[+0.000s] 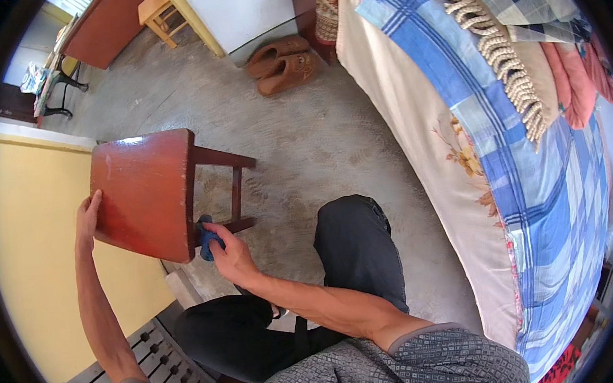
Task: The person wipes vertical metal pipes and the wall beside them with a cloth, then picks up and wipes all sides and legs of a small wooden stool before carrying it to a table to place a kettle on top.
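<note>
A red-brown painted wooden stool (143,195) stands to the left, its seat tilted towards me and two legs showing on its right side. My left hand (88,216) grips the left edge of the seat, thumb on top; its other fingers are hidden behind the edge. My right hand (231,250) holds a crumpled blue cloth (210,243) against the stool just below the right edge of the seat, near a leg.
A bed with a blue checked cover (547,215) runs along the right. Brown shoes (284,65) lie on the concrete floor (283,140) by a wall. A small wooden stool (159,14) stands farther off. A yellow panel (54,246) and a slatted rack (154,366) are at left.
</note>
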`<state>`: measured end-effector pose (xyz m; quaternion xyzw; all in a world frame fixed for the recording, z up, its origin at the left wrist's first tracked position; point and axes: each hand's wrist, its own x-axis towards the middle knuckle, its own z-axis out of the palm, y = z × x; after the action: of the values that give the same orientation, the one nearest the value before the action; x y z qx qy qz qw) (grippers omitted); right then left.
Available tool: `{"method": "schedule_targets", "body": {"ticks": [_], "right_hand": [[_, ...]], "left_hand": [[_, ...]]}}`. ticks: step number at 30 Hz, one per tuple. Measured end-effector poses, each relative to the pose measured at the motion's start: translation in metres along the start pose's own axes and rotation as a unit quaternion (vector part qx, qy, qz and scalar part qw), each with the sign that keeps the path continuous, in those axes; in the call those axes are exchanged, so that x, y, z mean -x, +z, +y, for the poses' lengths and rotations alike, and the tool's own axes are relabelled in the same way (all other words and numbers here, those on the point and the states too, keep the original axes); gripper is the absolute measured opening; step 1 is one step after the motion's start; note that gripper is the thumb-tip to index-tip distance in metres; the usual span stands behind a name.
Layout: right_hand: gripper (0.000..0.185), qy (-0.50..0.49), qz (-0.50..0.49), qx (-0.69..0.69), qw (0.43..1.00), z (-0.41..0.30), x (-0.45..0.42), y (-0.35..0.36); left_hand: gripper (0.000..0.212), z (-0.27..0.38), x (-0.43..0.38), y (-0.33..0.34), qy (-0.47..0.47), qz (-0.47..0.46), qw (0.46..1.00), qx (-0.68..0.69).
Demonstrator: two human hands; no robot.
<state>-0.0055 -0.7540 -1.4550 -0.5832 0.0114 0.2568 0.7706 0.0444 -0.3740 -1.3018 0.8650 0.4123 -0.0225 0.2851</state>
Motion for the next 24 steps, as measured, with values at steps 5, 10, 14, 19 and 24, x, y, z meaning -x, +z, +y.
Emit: {"method": "schedule_targets", "body": {"ticks": [5, 10, 14, 19, 24], "right_hand": [[0.040, -0.013, -0.046, 0.002, 0.999, 0.012, -0.003, -0.002], [0.037, 0.016, 0.007, -0.020, 1.000, 0.039, -0.017, -0.031], [0.035, 0.101, 0.011, -0.063, 0.993, 0.043, -0.019, -0.048], [0.041, 0.070, -0.009, 0.000, 0.998, 0.049, -0.014, -0.030], [0.044, 0.099, -0.003, 0.028, 0.995, 0.035, 0.003, 0.000]], "left_hand": [[0.069, -0.033, 0.007, 0.017, 0.059, 0.103, 0.992, -0.050], [0.050, 0.005, 0.059, 0.090, 0.292, 0.217, 0.921, -0.140], [0.048, 0.036, 0.117, 0.121, 0.305, 0.192, 0.925, -0.118], [0.077, 0.084, 0.175, 0.142, 0.333, 0.100, 0.929, -0.126], [0.100, 0.089, 0.190, 0.142, 0.353, 0.074, 0.915, -0.181]]}}
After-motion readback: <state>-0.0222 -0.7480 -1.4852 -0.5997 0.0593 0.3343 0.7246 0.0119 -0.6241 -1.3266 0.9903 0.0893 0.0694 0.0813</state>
